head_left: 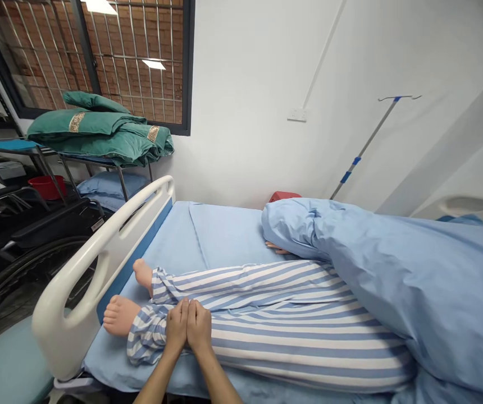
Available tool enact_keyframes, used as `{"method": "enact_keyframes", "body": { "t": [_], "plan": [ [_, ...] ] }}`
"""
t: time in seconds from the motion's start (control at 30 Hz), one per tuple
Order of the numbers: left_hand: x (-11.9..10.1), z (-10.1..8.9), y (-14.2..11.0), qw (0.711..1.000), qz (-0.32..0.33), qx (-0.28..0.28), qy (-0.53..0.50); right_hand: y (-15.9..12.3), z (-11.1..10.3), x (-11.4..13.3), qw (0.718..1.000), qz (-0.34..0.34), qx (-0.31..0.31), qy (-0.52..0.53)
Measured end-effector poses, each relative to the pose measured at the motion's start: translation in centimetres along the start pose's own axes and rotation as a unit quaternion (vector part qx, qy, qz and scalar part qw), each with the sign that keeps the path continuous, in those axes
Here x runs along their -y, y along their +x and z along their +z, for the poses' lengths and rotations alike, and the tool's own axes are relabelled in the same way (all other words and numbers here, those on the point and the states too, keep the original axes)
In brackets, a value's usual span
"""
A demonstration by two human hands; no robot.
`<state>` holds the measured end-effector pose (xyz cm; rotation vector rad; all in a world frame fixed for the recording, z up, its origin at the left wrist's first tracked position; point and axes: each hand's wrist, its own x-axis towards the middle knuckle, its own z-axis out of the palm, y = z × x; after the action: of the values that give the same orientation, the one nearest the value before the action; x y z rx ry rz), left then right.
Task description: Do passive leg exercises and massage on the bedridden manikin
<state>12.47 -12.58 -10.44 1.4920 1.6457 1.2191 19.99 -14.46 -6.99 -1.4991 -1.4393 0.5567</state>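
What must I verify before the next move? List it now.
1. White side rail raised: ok, it stands up along the bed edge.
2. Left hand and right hand placed: ok, side by side on the striped trousers.
3. Manikin's bare feet clear of the rail: cannot tell, they lie close to it.
4. Upper body under the blue quilt: cannot tell how it lies.
5. Wheelchair brakes set: cannot tell, none can be made out.
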Motion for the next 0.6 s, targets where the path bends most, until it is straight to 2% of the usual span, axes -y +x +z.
{"method": "enact_keyframes", "body": {
  "t": [0.17, 0.3, 0.43, 0.6],
  "plan": [
    [-2.3, -0.4, 0.6, 0.998, 0.009, 0.032, -0.048, 0.1, 0.1, -0.5, 0.999, -0.01, -0.024, 0.024],
    [-4.2, -0.3, 0.6, 0.995, 0.004, 0.015, -0.102, 0.4, 0.0, -0.7, 0.997, 0.022, -0.041, 0.056],
    [-4.0, 0.2, 0.3, 0.997, -0.008, 0.006, -0.078, 0.5, -0.2, -0.6, 0.995, 0.036, -0.043, 0.08],
    [-3.2, 0.3, 0.0, 0.999, 0.035, 0.006, 0.009, 0.5, -0.3, -0.1, 0.995, 0.046, -0.038, 0.084]
  ]
}}
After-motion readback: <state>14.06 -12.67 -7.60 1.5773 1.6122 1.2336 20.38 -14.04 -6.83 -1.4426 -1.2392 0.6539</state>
